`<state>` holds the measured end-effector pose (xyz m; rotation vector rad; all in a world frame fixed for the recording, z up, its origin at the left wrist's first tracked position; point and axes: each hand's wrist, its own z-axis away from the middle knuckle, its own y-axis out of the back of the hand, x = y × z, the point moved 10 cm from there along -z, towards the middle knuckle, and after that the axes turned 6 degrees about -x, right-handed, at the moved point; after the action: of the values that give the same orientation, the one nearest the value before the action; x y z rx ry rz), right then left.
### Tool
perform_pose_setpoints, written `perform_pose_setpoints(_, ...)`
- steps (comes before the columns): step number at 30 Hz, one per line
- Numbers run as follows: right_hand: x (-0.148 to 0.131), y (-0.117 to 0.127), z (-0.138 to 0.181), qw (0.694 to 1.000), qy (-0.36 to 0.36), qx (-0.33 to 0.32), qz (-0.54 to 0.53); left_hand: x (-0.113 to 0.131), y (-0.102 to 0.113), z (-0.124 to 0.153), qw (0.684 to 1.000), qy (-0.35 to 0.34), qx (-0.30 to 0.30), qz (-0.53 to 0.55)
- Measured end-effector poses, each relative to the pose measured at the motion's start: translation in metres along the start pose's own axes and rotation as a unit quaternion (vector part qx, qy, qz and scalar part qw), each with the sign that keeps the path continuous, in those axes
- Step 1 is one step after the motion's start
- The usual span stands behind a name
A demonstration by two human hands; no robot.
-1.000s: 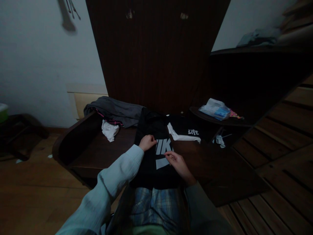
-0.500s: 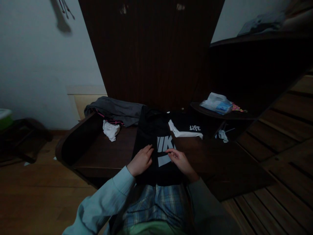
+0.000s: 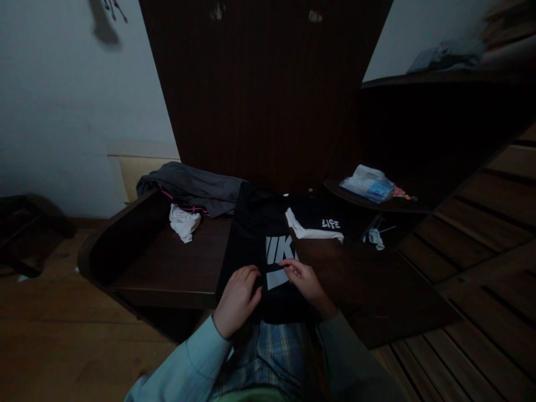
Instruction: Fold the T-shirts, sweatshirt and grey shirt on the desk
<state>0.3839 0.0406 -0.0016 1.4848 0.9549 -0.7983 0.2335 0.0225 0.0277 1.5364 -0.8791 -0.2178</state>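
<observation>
Head view, and both bare hands are down on the black garment (image 3: 247,234), laid out on the dark bench (image 3: 167,268) with its long axis running roughly twelve to six, away from the wearer and back again! Call twelve straight ahead; everything hinges on the pale lettering (image 3: 280,249), sitting right of the cloth's middle line, a hand on either side.

Left hand (image 3: 238,298) first: it's at seven o'clock of the lettering, low on the garment's near left part, fingers bent and pointing about one, thumb standing off from them. Loose and unclenched, that one, with no fold seen between the tips.

Over to the right hand (image 3: 307,283), at four o'clock, coming across the garment's right edge. Fingertips point to ten, and they're right at the print, just under the letters. So the right is the nearer of the two to the print; the left's tips stop just short. Thumb and fingers look drawn together, but has it nipped any cloth? In this gloom, cannot tell.

Round the dial from the lettering: white crumpled cloth (image 3: 184,223) at ten, grey garment (image 3: 209,192) between ten and eleven, its end meeting the black one, and a white-edged dark garment (image 3: 314,215), neatly flat, between one and two, just beside the black one's right edge.
</observation>
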Motion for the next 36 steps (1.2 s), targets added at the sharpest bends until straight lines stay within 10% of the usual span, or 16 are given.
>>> perform_pose_setpoints(16,-0.007,0.01,0.007,0.998,0.005,0.045,-0.045,0.01,0.006,0.03,0.985,0.022,0.095,0.14)
perform_pose_setpoints(28,0.071,0.033,0.135,0.979,-0.148,0.117,-0.079,-0.125,-0.01,0.117,0.935,0.207,0.118,0.264)
perform_pose_setpoints(36,0.125,-0.006,0.139,0.944,-0.26,0.135,-0.15,-0.124,-0.059,0.098,0.852,0.258,0.036,0.454)
